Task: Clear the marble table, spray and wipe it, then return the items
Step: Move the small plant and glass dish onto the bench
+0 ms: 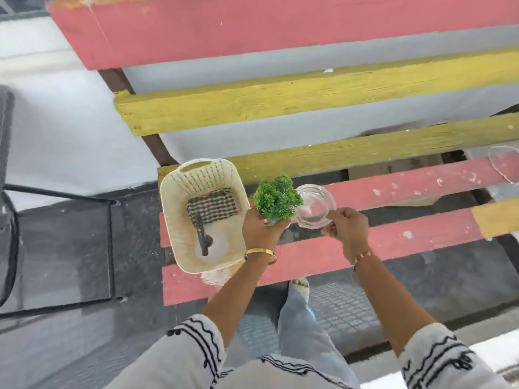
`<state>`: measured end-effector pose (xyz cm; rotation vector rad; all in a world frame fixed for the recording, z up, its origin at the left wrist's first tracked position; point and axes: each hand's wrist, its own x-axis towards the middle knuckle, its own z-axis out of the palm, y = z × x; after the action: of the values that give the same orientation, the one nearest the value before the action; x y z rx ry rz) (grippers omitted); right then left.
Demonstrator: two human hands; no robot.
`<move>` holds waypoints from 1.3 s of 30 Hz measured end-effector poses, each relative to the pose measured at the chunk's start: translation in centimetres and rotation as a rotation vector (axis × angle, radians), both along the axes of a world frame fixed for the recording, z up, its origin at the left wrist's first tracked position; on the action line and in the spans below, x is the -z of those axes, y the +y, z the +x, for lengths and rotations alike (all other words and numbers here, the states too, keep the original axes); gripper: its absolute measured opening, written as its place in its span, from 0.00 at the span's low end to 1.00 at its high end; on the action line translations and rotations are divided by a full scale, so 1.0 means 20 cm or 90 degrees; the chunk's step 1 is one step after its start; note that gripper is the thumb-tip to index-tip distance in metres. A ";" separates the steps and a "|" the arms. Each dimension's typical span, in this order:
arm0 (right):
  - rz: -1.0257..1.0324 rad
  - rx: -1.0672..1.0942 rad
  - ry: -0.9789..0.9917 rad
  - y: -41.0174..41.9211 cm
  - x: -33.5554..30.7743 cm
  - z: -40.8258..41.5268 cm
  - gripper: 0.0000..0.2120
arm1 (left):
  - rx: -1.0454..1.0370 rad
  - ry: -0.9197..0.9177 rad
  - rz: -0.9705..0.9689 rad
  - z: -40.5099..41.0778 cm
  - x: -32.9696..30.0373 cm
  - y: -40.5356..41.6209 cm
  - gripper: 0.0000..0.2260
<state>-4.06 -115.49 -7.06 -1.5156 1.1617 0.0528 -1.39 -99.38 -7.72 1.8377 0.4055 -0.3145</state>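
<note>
View from above of a slatted bench painted in pink and yellow boards, used here as the landmark. At the bench's left end stands a cream plastic basket with a perforated wall and a handle slot; inside it lie a checked cloth and a white spray bottle with a dark nozzle. Just right of the basket, over the front pink boards, the left hand grips the base of a small green plant, fingers curled around its pot, which is mostly hidden. Touching or just beside the plant on its right, a clear glass dish is pinched at its near rim by the right hand, thumb and fingers closed on the edge. Whether the dish rests on the bench or is held above it cannot be told. The marble table does not show. A gold bangle circles the left wrist, a beaded bracelet the right.
</note>
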 end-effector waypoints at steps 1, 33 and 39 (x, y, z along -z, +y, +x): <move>-0.005 -0.023 0.010 -0.04 0.02 0.00 0.09 | -0.010 0.015 0.005 -0.02 0.02 -0.04 0.20; -0.028 -0.147 0.164 -0.23 1.03 -0.42 0.08 | -0.045 0.133 0.099 -0.52 0.94 -0.24 0.25; -0.114 -0.236 0.147 -0.23 1.06 -0.45 0.08 | -0.004 0.135 0.123 -0.53 0.95 -0.22 0.29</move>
<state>-13.03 -120.04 -28.34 -1.9089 1.0709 0.3922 -11.95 -103.69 -26.62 1.9979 0.6064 -0.4824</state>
